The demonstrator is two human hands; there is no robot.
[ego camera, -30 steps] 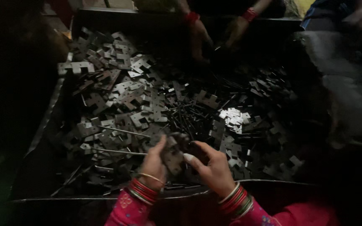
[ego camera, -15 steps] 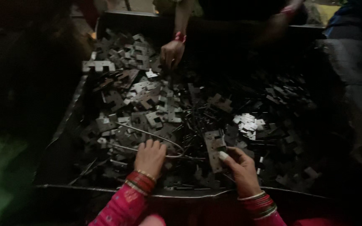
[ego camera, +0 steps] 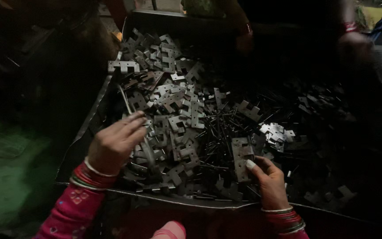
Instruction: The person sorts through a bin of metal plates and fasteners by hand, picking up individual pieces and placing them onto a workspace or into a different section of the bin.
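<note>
Head view: the work looks only partly done. The right hand pinches one flat hinge plate between thumb and fingers, its grip pressed onto the plate's lower edge, so the plate stands up just above the knuckles. The left hand has its fingers drawn together around what appears to be a thin metal pin that runs up and away from the fingertips; the light is too dim to tell how firmly it is gripped. The pin is not in the plate, the two hands being well apart. A great heap of loose plates lies unsorted beyond both hands, and a dark tangle of pins sits between them, so by far the most remains.

The plates are thin stamped sheet metal, dull grey, with notched edges that give them a squared, toothed outline; a small brighter cluster gleams just above the right hand. The pins are straight, slender and dark. Everything rests in a wide, shallow sheet-metal tray with a bent rim nearest the wrists. Both wrists carry stacked red and silvery bangles over pink sleeves. At the far side of the tray, other people's hands are barely visible in shadow.
</note>
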